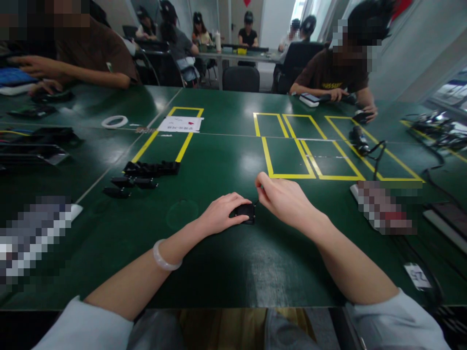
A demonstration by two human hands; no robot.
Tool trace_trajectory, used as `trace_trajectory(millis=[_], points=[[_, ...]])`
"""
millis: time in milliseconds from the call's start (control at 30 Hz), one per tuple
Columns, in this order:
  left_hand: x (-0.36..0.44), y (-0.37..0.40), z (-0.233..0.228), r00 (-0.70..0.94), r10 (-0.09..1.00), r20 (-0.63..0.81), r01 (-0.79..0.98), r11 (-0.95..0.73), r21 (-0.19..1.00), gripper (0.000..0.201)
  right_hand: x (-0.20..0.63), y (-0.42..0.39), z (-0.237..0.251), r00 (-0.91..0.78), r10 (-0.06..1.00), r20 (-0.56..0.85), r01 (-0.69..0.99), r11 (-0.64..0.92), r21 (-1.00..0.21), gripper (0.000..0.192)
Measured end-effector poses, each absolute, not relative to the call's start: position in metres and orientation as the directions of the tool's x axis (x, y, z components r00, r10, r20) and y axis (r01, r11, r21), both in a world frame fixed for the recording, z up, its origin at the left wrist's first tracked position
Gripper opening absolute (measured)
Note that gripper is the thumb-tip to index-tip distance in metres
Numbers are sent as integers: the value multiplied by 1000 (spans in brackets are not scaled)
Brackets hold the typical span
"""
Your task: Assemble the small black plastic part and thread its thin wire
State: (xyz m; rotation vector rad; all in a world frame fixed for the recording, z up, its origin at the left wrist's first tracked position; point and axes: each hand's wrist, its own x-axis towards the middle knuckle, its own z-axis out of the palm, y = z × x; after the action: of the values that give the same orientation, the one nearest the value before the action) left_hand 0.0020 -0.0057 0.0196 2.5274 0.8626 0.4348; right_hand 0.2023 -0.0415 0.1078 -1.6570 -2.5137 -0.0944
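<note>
Right now the left hand (222, 214) lies palm-down on a small black part (245, 212) near the middle of the green desk (233, 262), its fingers curled loosely over the part's left side and pressing it flat. The right hand (282, 197) hovers just beside and above the part's right end, thumb and forefinger pinched nearly closed. Something thin and dark seems to run from that pinch down toward the part, perhaps a wire or a pin, but it is too small to tell. A pale bangle (164, 257) sits on the left wrist.

By my reading, the step in hand is a fine fitting or pulling job at the part's right edge, with one hand steadying and the other doing the delicate work. The next move would call for the left hand to keep the part from sliding, and for a small, straight motion from the pinch, since a sideways tug could tip the part.

To the left, well apart, a cluster of similar black parts (146, 172) lies near yellow tape lines (288, 155). A ring of white tape (114, 121) and a paper sheet (180, 124) lie farther back. Other people work at the far edge of the desk.
</note>
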Motion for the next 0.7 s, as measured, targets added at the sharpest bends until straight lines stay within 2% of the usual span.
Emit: trace_trajectory(millis=[267,533,700], points=[[1,-6,19,756,635,159,494,-713,499,37,202,-39,106,-363,924,124,932,361,40,31],[2,-6,21,756,637,152,496,-708,502,37,201,-42,108,-390,908,156,916,400,-37,21],[2,-6,19,758,634,155,492,-711,503,38,202,-40,106,-370,916,152,927,375,-1,27]])
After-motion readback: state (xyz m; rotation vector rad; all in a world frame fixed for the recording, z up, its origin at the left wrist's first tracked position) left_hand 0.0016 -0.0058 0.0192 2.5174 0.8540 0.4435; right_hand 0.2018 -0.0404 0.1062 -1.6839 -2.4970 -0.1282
